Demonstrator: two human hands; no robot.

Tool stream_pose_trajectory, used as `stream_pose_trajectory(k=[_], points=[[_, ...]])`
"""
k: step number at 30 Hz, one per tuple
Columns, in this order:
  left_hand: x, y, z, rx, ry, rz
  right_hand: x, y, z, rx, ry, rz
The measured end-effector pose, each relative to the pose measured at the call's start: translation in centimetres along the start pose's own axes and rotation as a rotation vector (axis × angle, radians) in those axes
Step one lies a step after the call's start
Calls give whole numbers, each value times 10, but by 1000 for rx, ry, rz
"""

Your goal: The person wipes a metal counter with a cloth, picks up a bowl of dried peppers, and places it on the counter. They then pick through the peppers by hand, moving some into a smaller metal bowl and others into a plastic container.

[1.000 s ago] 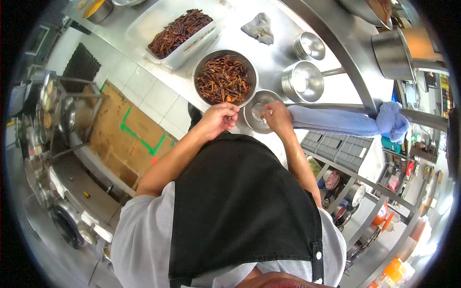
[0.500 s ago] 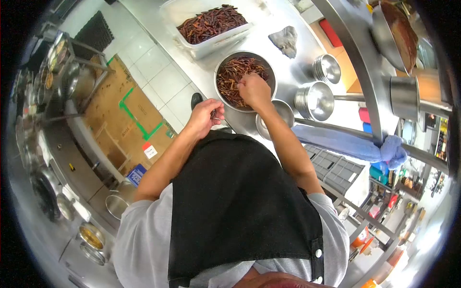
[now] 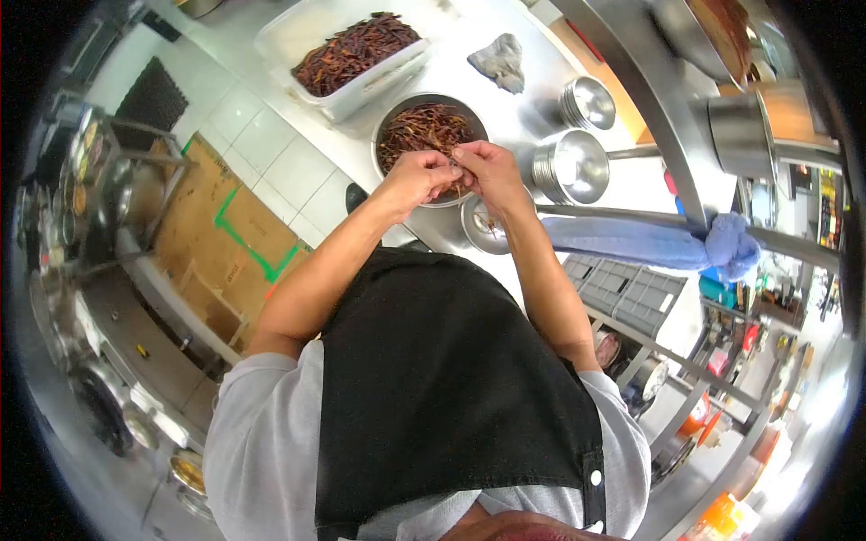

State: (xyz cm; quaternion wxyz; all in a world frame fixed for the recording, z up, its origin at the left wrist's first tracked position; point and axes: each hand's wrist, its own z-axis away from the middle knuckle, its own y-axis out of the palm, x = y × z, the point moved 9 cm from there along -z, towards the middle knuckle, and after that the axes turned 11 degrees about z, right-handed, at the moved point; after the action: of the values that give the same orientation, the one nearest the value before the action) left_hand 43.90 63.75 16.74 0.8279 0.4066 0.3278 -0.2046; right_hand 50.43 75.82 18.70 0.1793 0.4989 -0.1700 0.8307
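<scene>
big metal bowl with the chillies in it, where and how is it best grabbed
The big metal bowl is probably best gripped by its rim, at the left and right edges, one hand coming from each side. It stands upright and open, shows no handle, and holds chillies. Its near edge is less handy, with the left hand and right hand over it.

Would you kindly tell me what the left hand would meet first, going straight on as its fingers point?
The left hand would likely meet the right hand first, though whether their fingertips touch is unclear.
</scene>
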Motion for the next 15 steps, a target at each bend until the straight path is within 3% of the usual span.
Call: stream_pose_trajectory(k=[1, 5, 6, 10, 13, 15], points=[[3, 2, -2, -23, 7, 34, -3, -6, 4, -32, -4, -20], [20, 5, -11, -98, 19, 140, -4, -21, 40, -62, -91, 474], [24, 7, -8, -92, 0, 132, -13, -20, 45, -39, -112, 480], [53, 14, 5, 1, -154, 288, 5, -16, 77, -77, -413, 659], [72, 13, 21, 7, -263, 429, -25, -14, 94, 232, -78, 489], [83, -3, 24, 12, -285, 471, -46, -37, 83, 157, -224, 745]])
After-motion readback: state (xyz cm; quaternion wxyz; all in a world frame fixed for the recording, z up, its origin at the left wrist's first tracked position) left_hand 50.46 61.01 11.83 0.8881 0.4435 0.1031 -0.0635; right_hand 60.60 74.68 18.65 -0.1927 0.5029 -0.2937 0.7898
